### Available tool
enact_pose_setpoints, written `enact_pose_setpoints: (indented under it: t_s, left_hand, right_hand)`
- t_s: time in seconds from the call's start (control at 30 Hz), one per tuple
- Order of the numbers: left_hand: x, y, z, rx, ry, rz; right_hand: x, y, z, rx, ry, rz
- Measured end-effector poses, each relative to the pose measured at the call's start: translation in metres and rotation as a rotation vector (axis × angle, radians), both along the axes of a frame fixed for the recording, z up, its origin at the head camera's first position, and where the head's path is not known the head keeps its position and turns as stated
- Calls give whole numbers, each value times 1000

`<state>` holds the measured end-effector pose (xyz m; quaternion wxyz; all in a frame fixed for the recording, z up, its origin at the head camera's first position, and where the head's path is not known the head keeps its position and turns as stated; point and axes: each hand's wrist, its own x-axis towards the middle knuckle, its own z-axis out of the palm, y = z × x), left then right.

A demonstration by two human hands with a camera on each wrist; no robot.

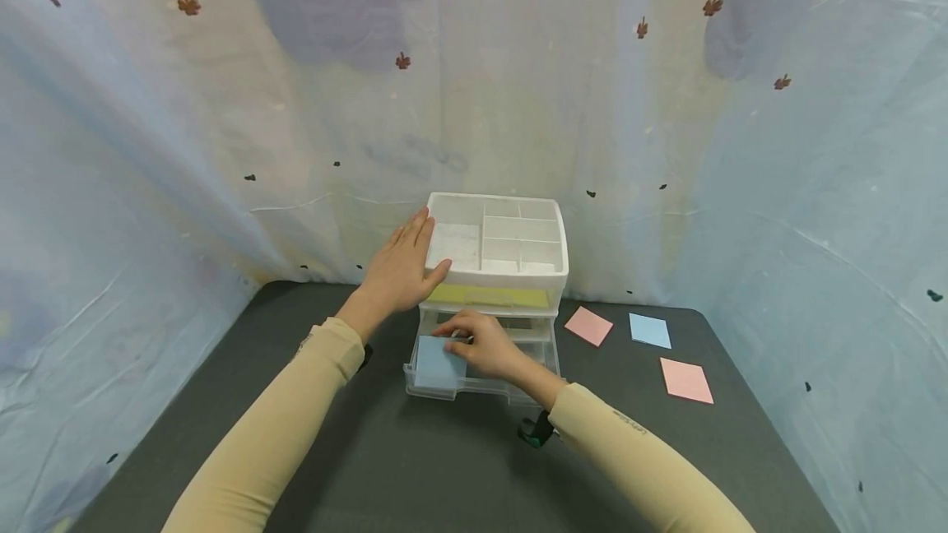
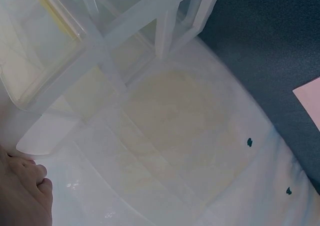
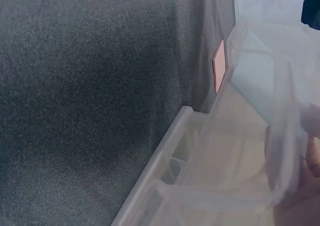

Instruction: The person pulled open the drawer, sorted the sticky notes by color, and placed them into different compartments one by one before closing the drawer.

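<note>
A white desktop drawer organizer (image 1: 494, 279) stands at the back of the table, its lower clear drawer (image 1: 485, 386) pulled out. My left hand (image 1: 400, 266) rests against the organizer's upper left edge with its fingers straight; in the left wrist view only part of that hand (image 2: 27, 193) shows. Over the open drawer, my right hand (image 1: 481, 344) pinches a blue sticky note pad (image 1: 440, 364) by its far right part, at the drawer's left side. In the right wrist view, the blue pad (image 3: 254, 80) appears through the drawer's clear plastic.
Two pink sticky note pads, the nearer one (image 1: 685, 381) and the farther one (image 1: 588, 326), lie right of the organizer with another blue pad (image 1: 649, 331). Something yellow (image 1: 511, 297) is inside the upper drawer. A patterned curtain (image 1: 496, 122) hangs behind the table.
</note>
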<state>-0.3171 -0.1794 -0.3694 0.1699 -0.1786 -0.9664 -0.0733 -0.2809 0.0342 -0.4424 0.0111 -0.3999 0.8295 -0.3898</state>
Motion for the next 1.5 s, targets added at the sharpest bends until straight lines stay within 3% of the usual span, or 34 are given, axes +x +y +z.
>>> enact_pose_setpoints:
  t_s: [0.17,0.43,0.93,1.5]
  left_hand:
    - [-1,0,0,4,4,-4]
    - [-1,1,-1,0,-1,-2]
    - [2,2,1,4,-1,0]
    - [1,1,-1,-4,2,3]
  right_hand:
    - [-3,-2,-2,55,24,-24]
    - [-5,-3,-4,152,-33,-52]
    - [-4,-5,-5,328,13,-60]
    - [-5,-5,-5,347,7,-34]
